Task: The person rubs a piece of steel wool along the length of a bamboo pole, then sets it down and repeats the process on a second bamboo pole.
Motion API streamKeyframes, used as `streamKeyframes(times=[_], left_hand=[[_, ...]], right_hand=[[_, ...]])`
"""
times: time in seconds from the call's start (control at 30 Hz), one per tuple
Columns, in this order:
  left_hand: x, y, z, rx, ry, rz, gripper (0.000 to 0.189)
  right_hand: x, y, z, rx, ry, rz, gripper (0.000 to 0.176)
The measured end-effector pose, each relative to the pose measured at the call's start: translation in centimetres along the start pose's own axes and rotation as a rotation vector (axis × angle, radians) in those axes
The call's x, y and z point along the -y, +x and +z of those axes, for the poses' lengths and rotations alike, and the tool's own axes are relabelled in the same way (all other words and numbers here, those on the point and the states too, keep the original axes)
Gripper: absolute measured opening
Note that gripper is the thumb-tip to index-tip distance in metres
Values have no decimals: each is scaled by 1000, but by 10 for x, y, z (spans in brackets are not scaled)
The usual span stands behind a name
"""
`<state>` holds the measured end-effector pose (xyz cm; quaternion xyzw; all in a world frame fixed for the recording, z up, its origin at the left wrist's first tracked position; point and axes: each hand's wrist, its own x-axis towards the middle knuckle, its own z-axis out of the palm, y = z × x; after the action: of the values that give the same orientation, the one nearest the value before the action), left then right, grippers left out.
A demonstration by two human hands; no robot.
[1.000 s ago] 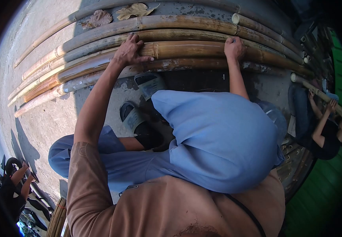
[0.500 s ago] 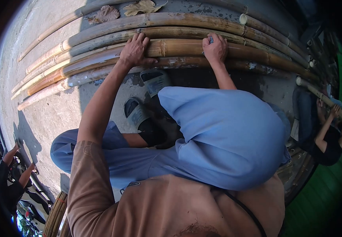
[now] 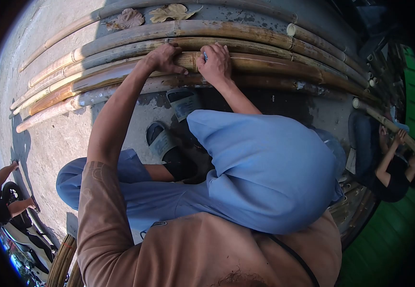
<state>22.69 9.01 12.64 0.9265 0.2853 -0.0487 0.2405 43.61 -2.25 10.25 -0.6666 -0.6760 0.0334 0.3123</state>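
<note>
Several long bamboo poles lie side by side across the ground in front of me. My left hand (image 3: 165,58) is closed over the brown bamboo pole (image 3: 274,65), its thumb reaching along the near side towards a node. Just right of it, my right hand (image 3: 216,63) presses on the same pole with curled fingers. A bit of a small blue thing (image 3: 205,56) shows between those fingers; its kind is hidden by the hand. Behind this pole lies another weathered bamboo pole (image 3: 246,46), and a whitish-stained pole (image 3: 150,85) lies nearer to me.
Dry leaves (image 3: 171,12) lie beyond the poles. My sandalled foot (image 3: 162,138) and raised blue-trousered knee (image 3: 265,162) are close below. At right a co-worker (image 3: 392,167) holds a bamboo pole (image 3: 384,115). A person's legs and a motorbike (image 3: 25,239) are at left.
My right hand has slid left along the brown pole with the small blue thing, coming close to my left hand. The left hand stays about where it was, its fingers shifted slightly.
</note>
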Motion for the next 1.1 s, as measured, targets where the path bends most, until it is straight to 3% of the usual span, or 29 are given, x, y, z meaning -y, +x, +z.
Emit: streamKeyframes(times=[0.03, 0.1, 0.17, 0.33, 0.43, 0.47, 0.53, 0.57, 0.63, 0.8, 0.9, 1.03, 1.07, 1.1], left_hand=[[4, 3, 1, 60, -20, -4, 82], [12, 1, 11, -34, -71, 12, 85], [11, -5, 14, -78, -99, 1, 87], [-9, -21, 13, -165, 16, -76, 95], [-19, -25, 20, -209, 95, -132, 100], [-25, -25, 15, -140, 86, -170, 101], [-30, -26, 20, -182, 184, -189, 97], [-34, -27, 24, -196, 229, -200, 96], [-41, -27, 19, -201, 264, -236, 91], [-33, -24, 25, -183, 306, -201, 87], [-18, -15, 23, -185, 223, -89, 83], [-17, -4, -15, 80, -81, -150, 88], [4, -3, 9, -61, -142, -109, 94], [5, -4, 10, -79, -111, -105, 96]], right_hand=[[24, -3, 17, -19, 48, -83, 22], [40, -3, 27, -19, 46, -144, 19], [23, -1, 11, -32, 117, -74, 19], [-128, -7, -62, -196, -216, 266, 23], [-214, -12, -128, -192, -402, 407, 22], [-237, -13, -140, -201, -445, 469, 23], [-250, -12, -148, -196, -468, 530, 22], [-248, -14, -144, -193, -488, 542, 21], [-217, -13, -113, -182, -536, 373, 20], [-26, 1, -5, -72, -64, 70, 20], [34, -5, 18, -8, -27, -117, 27], [-7, -9, -11, -57, 36, -100, 23], [-34, -9, -27, -110, -23, -32, 23], [-68, -10, -45, -155, -96, 46, 23]])
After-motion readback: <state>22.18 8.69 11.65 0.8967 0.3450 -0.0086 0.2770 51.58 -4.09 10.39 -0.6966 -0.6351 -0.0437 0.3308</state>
